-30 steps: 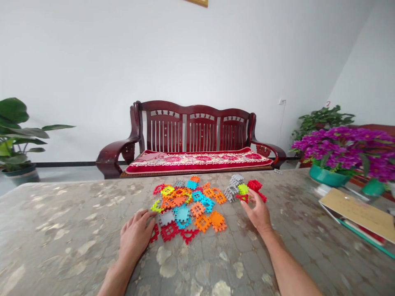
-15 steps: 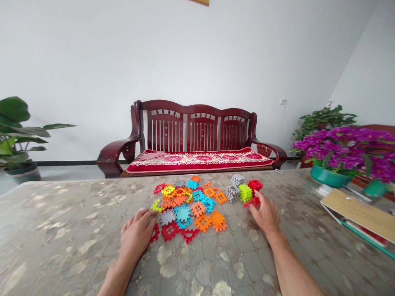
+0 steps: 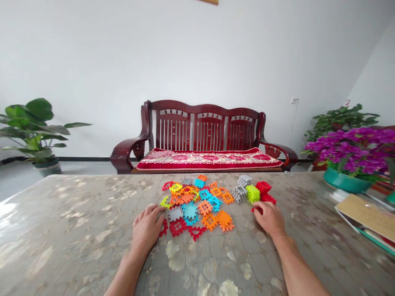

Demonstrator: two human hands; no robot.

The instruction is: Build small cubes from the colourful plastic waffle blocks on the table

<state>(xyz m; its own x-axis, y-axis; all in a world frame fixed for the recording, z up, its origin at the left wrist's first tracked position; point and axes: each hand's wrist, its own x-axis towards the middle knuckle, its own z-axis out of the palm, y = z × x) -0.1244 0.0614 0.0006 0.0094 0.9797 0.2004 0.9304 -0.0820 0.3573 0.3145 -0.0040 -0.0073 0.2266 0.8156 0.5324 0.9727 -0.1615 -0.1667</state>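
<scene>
A loose pile of notched plastic interlocking tiles in several colours lies mid-table. My left hand (image 3: 147,228) rests palm down at its left edge, fingers loosely spread, beside a grey tile (image 3: 175,213) and partly over a red tile (image 3: 164,227). My right hand (image 3: 270,218) is closed in a pinch, with a bit of red tile (image 3: 254,210) showing at the fingertips; most of that tile is hidden. Just beyond it stand a red stack (image 3: 263,187), a lime-green stack (image 3: 253,193) and grey stacks (image 3: 239,194). Orange tiles (image 3: 224,218) lie at the pile's right.
A patterned cloth covers the table (image 3: 92,230). To the right are purple flowers in a teal pot (image 3: 345,181) and a brown envelope (image 3: 367,211) on papers. A small grey piece (image 3: 289,174) lies at the far edge. Behind stands a wooden bench (image 3: 205,123).
My right hand has drawn back towards me from the red stack, with red at its fingertips. My left hand stays by the pile. The whole view has shifted slightly.
</scene>
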